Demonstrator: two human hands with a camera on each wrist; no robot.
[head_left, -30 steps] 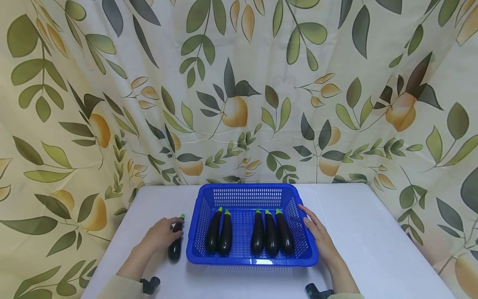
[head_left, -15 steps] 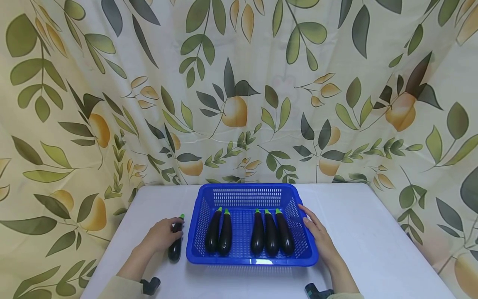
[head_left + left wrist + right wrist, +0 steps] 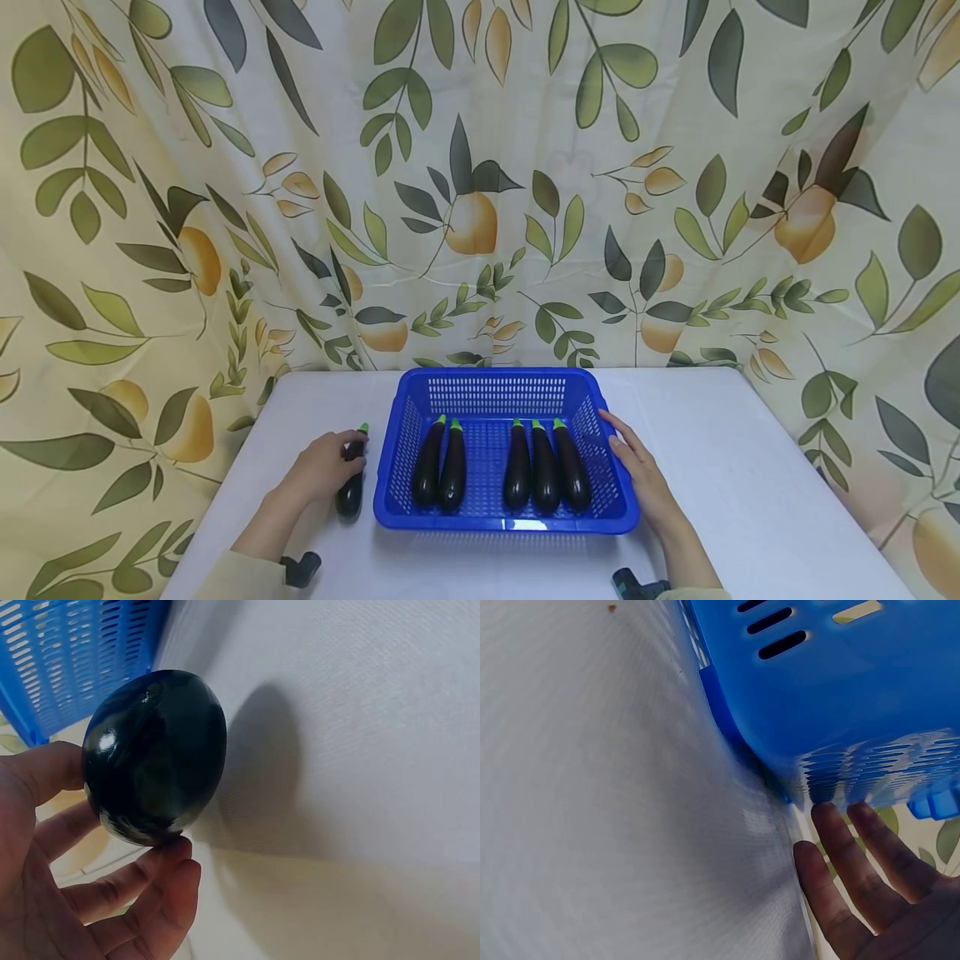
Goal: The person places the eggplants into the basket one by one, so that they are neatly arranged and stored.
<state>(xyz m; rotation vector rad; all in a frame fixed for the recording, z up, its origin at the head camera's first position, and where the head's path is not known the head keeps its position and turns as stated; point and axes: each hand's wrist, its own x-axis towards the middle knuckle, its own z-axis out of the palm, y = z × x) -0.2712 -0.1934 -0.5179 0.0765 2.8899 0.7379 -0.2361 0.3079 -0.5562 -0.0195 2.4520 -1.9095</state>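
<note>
My left hand (image 3: 324,468) grips a dark, glossy eggplant (image 3: 350,498) near its green stem end, to the left of the blue basket. In the left wrist view the thumb and fingers lie around the eggplant (image 3: 154,757), its rounded end toward the camera and its shadow on the cloth beside it. Several more eggplants lie in the blue plastic basket (image 3: 510,525): two at the left, the others at the right, stems pointing away. My right hand (image 3: 647,482) rests against the basket's right side. Its fingers (image 3: 862,881) extend fairly straight at the perforated wall.
A white cloth covers the table (image 3: 750,492), which reaches back to a leaf-and-fruit patterned curtain (image 3: 480,208). More of that curtain hangs at both sides. Dark wrist devices (image 3: 303,571) sit on both wrists.
My left hand has moved slightly up and away from me, with the eggplant in its grip. The basket and my right hand have stayed in place.
</note>
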